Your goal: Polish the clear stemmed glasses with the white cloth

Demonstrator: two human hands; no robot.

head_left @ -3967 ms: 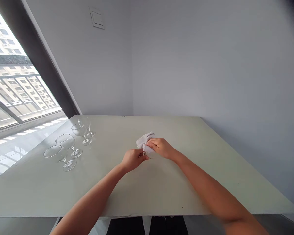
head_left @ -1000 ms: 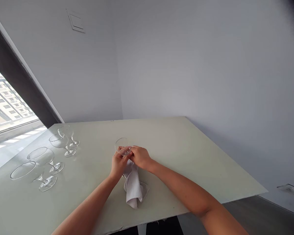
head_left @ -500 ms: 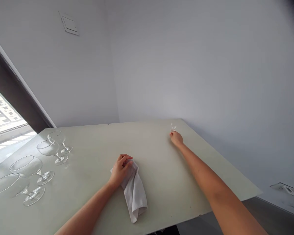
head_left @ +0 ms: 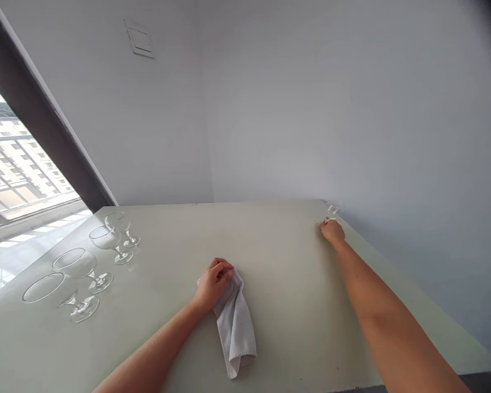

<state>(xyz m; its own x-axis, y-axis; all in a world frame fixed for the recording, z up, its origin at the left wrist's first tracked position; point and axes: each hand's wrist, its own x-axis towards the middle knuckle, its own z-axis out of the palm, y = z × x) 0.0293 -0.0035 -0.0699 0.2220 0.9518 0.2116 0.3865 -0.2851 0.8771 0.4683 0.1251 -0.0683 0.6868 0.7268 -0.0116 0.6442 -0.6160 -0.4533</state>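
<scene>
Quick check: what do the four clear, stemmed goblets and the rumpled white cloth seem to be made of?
Four clear, stemmed goblets: probably glass, smooth and glossy; see-through, with bright glints on the feet. Rumpled white cloth: soft fabric, matte, perhaps cotton; it drapes in folds without shine.

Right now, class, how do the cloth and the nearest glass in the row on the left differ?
The cloth is pale and opaque; the nearest glass is clear. The cloth lies in loose folds, while the glass stands on its foot. The left hand touches the cloth; no hand touches that glass. Both are on the table.
</scene>
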